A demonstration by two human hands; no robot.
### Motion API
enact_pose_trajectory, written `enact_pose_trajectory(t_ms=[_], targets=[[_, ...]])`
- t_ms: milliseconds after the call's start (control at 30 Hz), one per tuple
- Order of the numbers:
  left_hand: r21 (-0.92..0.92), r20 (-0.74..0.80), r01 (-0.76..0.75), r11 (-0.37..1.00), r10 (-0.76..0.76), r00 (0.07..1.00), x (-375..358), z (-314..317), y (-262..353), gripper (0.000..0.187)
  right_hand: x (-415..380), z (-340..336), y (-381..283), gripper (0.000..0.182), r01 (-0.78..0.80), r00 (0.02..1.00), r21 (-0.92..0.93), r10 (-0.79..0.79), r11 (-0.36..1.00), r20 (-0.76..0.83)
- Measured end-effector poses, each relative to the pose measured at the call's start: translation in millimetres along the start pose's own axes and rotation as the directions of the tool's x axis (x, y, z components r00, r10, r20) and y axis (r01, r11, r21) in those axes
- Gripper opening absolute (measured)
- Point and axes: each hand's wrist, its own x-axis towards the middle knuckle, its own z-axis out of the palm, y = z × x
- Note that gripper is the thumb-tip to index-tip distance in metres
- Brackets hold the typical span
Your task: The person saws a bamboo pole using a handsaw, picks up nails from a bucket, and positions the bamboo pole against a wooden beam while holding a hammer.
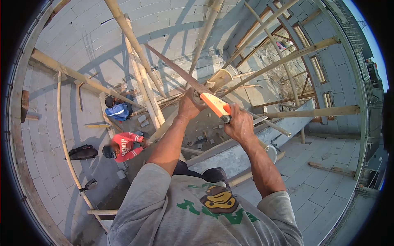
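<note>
A hand saw [176, 69] with a long toothed blade and an orange handle [214, 105] points up and to the left. My right hand [239, 123] is wrapped round the lower end of that handle. Close to where blade and handle meet, my left hand [191, 104] is closed round the end of a bamboo pole, its fingers partly hidden by the saw. Just above the handle lies a cut piece of bamboo or wood [220, 78]. The blade crosses in front of an upright bamboo pole [204, 39].
Bamboo poles [141, 88] cross around me, above a floor far below with scattered blocks. Two people, one in a blue jacket [118, 111] and one in red [126, 146], are at the lower left. A grey beam [230, 152] runs beside my right arm; block walls [324, 176] surround everything.
</note>
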Motion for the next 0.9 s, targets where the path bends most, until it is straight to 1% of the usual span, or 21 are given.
enact_pose_trajectory(t_ms=[33, 67, 100, 133, 167, 200, 267, 300, 333, 367, 433, 467, 533, 600, 667, 700, 733, 767, 833, 867, 900], targets=[[-0.073, -0.030, -0.047, 0.996, 0.045, 0.999, -0.2, 11.1, -8.3, 0.065, 0.9, -11.8, -5.0, 0.044, 0.042, 0.999, 0.000, -0.042, 0.999, 0.021], [-0.142, -0.060, -0.098, 0.985, 0.090, 0.994, -0.2, 21.6, -16.1, 0.063, 0.8, -19.2, -14.6, 0.046, 0.125, 0.992, 0.049, -0.125, 0.991, -0.013], [-0.397, -0.028, 0.024, 0.917, -0.038, 0.999, -3.7, 14.1, -2.8, 0.064, -0.8, -22.2, -24.8, 0.046, 0.122, 0.993, 0.068, -0.121, 0.990, -0.008], [-0.623, 0.004, 0.131, 0.771, -0.165, 0.986, -7.1, 5.2, 12.1, 0.066, -3.0, -23.4, -36.3, 0.046, 0.117, 0.993, 0.090, -0.117, 0.989, -0.008], [-0.700, 0.112, 0.217, 0.680, -0.195, 0.974, -8.3, -20.0, 35.0, 0.074, -6.6, -23.7, -46.1, 0.045, 0.114, 0.993, 0.113, -0.114, 0.987, -0.010], [-0.586, 0.069, 0.121, 0.801, -0.099, 0.993, -8.4, -9.1, 15.9, 0.080, -13.1, -20.9, -52.6, 0.042, 0.075, 0.996, 0.143, -0.068, 0.987, -0.057], [-0.522, 0.174, 0.153, 0.839, -0.071, 0.982, -6.1, -25.4, 12.0, 0.087, -29.9, -15.1, -55.7, 0.040, 0.008, 0.976, 0.256, 0.048, 0.967, -0.213], [-0.564, 0.315, 0.301, 0.769, -0.137, 0.939, -8.8, -51.7, 31.7, 0.088, -39.7, -15.0, -56.2, 0.038, -0.018, 0.953, 0.315, 0.112, 0.949, -0.281], [-0.595, 0.219, 0.240, 0.767, -0.132, 0.967, -14.4, -52.2, 30.7, 0.091, -51.5, -21.0, -56.9, 0.035, -0.099, 0.937, 0.359, 0.208, 0.928, -0.280], [-0.514, 0.146, 0.193, 0.836, -0.136, 0.980, -17.0, -56.3, 28.1, 0.089, -65.1, -27.8, -55.9, 0.032, -0.180, 0.912, 0.404, 0.306, 0.897, -0.274], [-0.323, -0.004, 0.102, 0.941, -0.109, 0.994, -14.7, -89.4, 52.1, 0.086, -91.3, -34.7, -48.3, 0.030, -0.269, 0.852, 0.404, 0.411, 0.875, -0.324], [-0.287, -0.122, 0.018, 0.958, -0.055, 0.991, -8.0, -92.3, 61.3, 0.075, -102.9, -36.3, -44.7, 0.029, -0.289, 0.827, 0.405, 0.439, 0.868, -0.351], [-0.061, -0.106, -0.058, 0.997, 0.051, 0.993, 9.3, -101.9, 91.4, 0.070, -117.9, -39.3, -43.7, 0.024, -0.342, 0.771, 0.438, 0.515, 0.831, -0.375], [0.141, -0.105, -0.127, 0.982, 0.143, 0.984, 24.3, -98.5, 118.4, 0.061, -124.4, -33.0, -46.9, 0.024, -0.391, 0.717, 0.486, 0.590, 0.782, -0.371], [0.166, -0.093, -0.090, 0.982, 0.106, 0.990, 33.6, -81.2, 114.9, 0.058, -126.5, -27.1, -52.8, 0.023, -0.406, 0.674, 0.542, 0.641, 0.736, -0.367], [0.178, -0.089, -0.071, 0.981, 0.088, 0.992, 36.6, -79.0, 115.9, 0.057, -125.0, -25.9, -59.4, 0.024, -0.387, 0.676, 0.554, 0.635, 0.737, -0.373], [0.187, -0.063, -0.076, 0.979, 0.089, 0.994, 35.5, -81.3, 113.7, 0.049, -122.8, -25.8, -66.1, 0.024, -0.367, 0.678, 0.566, 0.629, 0.738, -0.381], [0.147, -0.029, -0.106, 0.983, 0.111, 0.993, 38.7, -85.2, 109.8, 0.046, -122.7, -25.6, -69.7, 0.024, -0.351, 0.678, 0.575, 0.624, 0.739, -0.387], [0.067, 0.049, -0.136, 0.988, 0.133, 0.990, 34.8, -96.3, 90.8, 0.042, -132.2, -11.4, -67.6, 0.025, -0.380, 0.707, 0.563, 0.623, 0.734, -0.334], [0.014, 0.077, -0.139, 0.990, 0.138, 0.987, 36.0, -100.8, 80.2, 0.034, -131.7, -7.9, -67.5, 0.025, -0.385, 0.716, 0.554, 0.618, 0.738, -0.326], [0.006, 0.125, -0.102, 0.995, 0.101, 0.987, 38.4, -108.8, 77.6, 0.034, -129.2, -6.7, -67.4, 0.025, -0.387, 0.725, 0.543, 0.610, 0.745, -0.320]])
